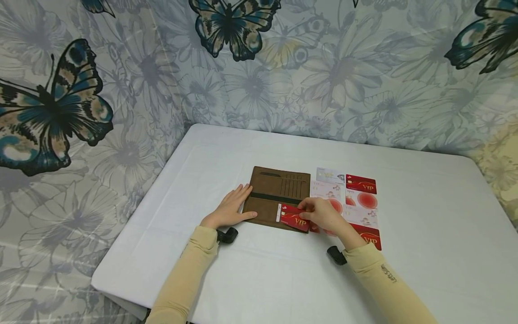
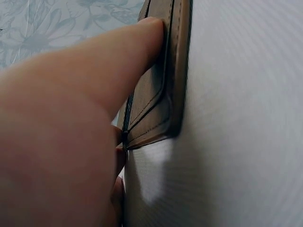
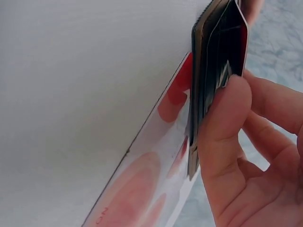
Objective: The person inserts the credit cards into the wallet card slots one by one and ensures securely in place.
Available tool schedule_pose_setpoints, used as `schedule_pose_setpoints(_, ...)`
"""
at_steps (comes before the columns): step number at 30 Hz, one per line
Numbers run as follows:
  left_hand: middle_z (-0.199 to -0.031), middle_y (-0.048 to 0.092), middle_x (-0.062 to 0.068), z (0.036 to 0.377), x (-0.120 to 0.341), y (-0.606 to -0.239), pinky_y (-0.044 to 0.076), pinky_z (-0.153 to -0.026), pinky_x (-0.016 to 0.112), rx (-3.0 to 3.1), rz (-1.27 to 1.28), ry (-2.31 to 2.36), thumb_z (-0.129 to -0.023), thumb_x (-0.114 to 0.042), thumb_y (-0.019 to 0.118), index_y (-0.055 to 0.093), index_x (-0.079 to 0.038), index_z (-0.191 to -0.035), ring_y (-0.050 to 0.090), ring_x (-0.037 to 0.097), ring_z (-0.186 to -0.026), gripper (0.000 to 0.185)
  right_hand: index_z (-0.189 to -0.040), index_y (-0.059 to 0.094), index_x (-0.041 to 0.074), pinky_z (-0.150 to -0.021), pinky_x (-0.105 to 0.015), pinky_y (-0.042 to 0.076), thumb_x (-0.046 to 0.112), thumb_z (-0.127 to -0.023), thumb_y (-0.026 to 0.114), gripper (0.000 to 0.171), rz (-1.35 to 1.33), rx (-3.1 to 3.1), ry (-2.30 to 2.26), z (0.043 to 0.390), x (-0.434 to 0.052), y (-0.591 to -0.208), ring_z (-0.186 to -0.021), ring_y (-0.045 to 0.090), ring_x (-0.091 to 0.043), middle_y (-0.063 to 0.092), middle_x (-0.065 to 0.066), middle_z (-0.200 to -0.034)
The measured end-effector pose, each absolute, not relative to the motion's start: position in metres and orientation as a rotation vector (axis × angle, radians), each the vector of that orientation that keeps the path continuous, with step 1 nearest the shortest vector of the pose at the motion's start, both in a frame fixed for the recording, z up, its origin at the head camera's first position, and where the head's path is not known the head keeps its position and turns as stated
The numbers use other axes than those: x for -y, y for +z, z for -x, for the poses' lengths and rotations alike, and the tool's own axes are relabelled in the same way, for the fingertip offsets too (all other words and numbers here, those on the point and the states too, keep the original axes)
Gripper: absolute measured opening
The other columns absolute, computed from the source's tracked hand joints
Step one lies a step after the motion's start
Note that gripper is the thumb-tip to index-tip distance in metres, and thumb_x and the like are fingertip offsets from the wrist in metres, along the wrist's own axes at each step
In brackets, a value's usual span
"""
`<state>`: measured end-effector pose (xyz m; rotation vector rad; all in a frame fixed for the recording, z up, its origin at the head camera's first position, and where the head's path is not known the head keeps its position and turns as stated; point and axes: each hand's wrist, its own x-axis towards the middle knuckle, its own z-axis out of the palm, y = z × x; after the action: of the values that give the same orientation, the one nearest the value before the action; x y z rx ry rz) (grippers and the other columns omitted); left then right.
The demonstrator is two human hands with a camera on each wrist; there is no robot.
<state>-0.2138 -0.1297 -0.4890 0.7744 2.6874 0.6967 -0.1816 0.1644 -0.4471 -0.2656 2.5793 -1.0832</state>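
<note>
A brown wallet [image 1: 269,183] lies spread on the white table, a dark band across its middle and card slots in its far half. My left hand [image 1: 229,209] rests on its left edge; in the left wrist view the thumb [image 2: 137,42] lies on the stitched leather. With thumb and fingers, my right hand [image 1: 323,215] pinches the right end of a red VIP card [image 1: 292,217] over the near half. A pale strip shows along the card's left end. The right wrist view shows the wallet's layered edge [image 3: 201,71] beside the thumb.
Right of the wallet lie two columns of cards: a grey card [image 1: 329,174], red VIP cards [image 1: 360,183] and pale cards with red circles [image 1: 366,200]. The right forearm covers part of them. A butterfly-patterned cloth [image 1: 259,96] stands behind the table [image 1: 226,144].
</note>
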Motion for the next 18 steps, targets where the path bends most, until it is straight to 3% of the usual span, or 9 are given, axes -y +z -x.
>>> schedule_pose_setpoints(7,-0.154,0.004,0.006,0.2144,0.1297,-0.4902,-0.001,-0.110,0.038,-2.691,-0.773,0.688,-0.090,-0.052,0.051,0.007,-0.011,-0.150,-0.004,0.018,-0.139,0.085,-0.102,0.064,0.005,-0.064,-0.031,0.048,0.009,-0.086,0.067,0.017,0.296,-2.657,-1.005,0.1851,-0.1622,-0.4497,-0.076,0.051,-0.022,0.058,-0.005,-0.084)
schedule_pose_setpoints(18,-0.154,0.004,0.006,0.2139,0.1296,-0.4908,-0.001,-0.110,0.038,-2.692,-0.775,0.693,-0.090,-0.053,0.051,0.007,-0.012,-0.150,-0.004,0.018,-0.139,0.085,-0.100,0.066,0.003,-0.073,-0.036,0.049,0.005,-0.085,0.067,0.016,0.291,-2.684,-1.041,0.1890,-0.1559,-0.4541,-0.080,0.053,-0.023,0.060,-0.008,-0.091)
